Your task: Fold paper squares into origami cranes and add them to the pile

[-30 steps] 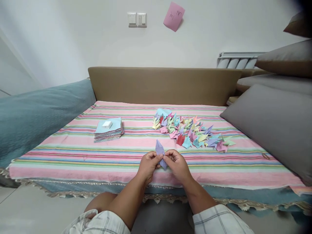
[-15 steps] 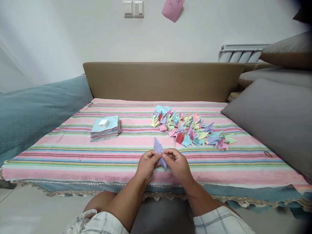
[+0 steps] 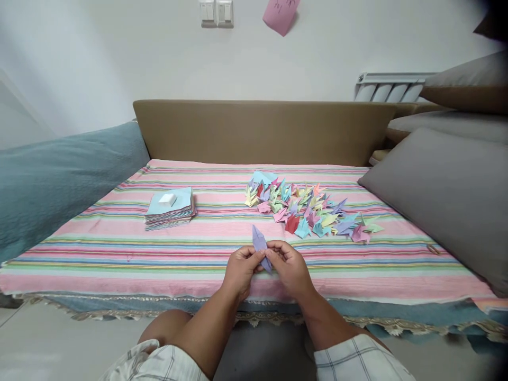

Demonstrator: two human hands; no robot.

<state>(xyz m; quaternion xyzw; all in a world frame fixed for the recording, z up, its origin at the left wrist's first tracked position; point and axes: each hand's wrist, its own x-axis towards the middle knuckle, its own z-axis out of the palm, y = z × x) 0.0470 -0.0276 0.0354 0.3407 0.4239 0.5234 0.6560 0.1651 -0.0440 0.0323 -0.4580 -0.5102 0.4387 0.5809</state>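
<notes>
A purple piece of folded origami paper (image 3: 259, 241), long and pointed at both ends, is held between my two hands above the striped cloth. My left hand (image 3: 241, 268) pinches its left edge between thumb and fingers. On the other edge, my right hand (image 3: 289, 266) grips it the same way, the thumbs almost meeting over the paper. Parts of its lower half are hidden by the thumbs. Beyond the hands, to the right, lies a spread of many-coloured folded paper cranes (image 3: 304, 227).
A stack of square paper (image 3: 170, 216) sits at left with a small white block (image 3: 167, 200) on top. Behind the cranes lies a light blue sheet (image 3: 264, 178). A small brown ring (image 3: 433, 249) is near the grey cushion (image 3: 440, 196). A striped cloth (image 3: 119, 243) covers the seat.
The purple paper has turned slightly, and its lower tip sits a little higher between the thumbs. Both hands keep their pinch; the view has shifted slightly.
</notes>
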